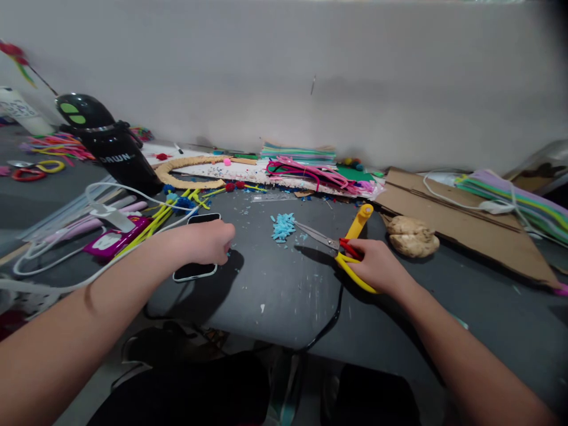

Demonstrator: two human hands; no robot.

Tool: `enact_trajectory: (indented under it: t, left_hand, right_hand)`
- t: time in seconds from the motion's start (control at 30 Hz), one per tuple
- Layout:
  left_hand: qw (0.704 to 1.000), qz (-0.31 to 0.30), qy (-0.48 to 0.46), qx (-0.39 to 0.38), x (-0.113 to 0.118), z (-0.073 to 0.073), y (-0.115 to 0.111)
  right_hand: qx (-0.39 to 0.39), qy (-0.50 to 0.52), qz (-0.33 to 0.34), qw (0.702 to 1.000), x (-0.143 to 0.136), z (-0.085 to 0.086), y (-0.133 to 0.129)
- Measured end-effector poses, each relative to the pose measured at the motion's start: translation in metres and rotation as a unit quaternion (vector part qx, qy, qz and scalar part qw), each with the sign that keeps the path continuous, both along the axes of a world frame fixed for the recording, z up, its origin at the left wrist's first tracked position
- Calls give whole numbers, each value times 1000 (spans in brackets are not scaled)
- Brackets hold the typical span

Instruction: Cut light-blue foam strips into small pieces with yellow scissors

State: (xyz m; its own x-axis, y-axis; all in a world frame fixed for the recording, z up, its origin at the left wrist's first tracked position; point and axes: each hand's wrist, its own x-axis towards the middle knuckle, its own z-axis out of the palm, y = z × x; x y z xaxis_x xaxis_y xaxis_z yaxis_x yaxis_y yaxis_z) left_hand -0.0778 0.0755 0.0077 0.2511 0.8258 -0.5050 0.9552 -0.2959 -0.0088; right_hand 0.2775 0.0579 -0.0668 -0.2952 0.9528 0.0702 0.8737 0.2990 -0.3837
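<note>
My right hand (375,266) is wrapped round the red and yellow handles of a pair of scissors (322,238). The blades point left, their tips beside a small pile of light blue pieces (283,227) on the grey table (266,284). Just behind my right hand is a yellow glue gun (360,220). My left hand (213,241) is over a phone (195,272) with a pale case, its fingers pressed together; a tiny blue bit shows near the fingertips, but what they hold, if anything, is too small to name.
A black bottle (118,154) stands at the left near white cables and yellow-green pipe cleaners (153,222). Pink pipe cleaners (306,171) lie at the back. On the right are a whitish lump (412,236) and cardboard (461,222). A black cord hangs over the front edge.
</note>
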Motion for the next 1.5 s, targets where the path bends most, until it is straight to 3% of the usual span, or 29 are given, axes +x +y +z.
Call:
enact_trajectory:
  t: [0.13, 0.27, 0.43, 0.6, 0.9, 1.13, 1.2, 1.33, 1.5]
  left_hand:
    - [988, 29, -153, 3, -8, 4, 9]
    - [965, 48, -244, 77, 8, 0, 23]
    - [975, 81, -178, 104, 37, -18, 55]
    - [976, 117, -153, 102, 39, -27, 78]
    - [952, 116, -202, 197, 24, -42, 68]
    - [935, 141, -211, 249, 16, -43, 68]
    - [919, 128, -275, 252, 23, -43, 66]
    - [852, 126, -469, 196, 43, -44, 61]
    - [801, 135, -573, 110, 56, -46, 56]
  right_hand:
    - [3, 0, 2, 1000, -1, 0, 1]
    - [3, 19, 2, 1000, -2, 2, 0]
    - [-3, 24, -4, 1000, -3, 4, -1]
    - [-9, 11, -8, 1000, -3, 3, -1]
    - [-15, 7, -7, 1000, -5, 3, -1]
    - [-11, 6, -7, 1000, -5, 3, -1]
    - [-7, 8, -8, 1000, -4, 2, -1]
    - [-3, 33, -20, 999, -4, 0, 0]
    - [2, 64, -42, 997, -4, 0, 0]
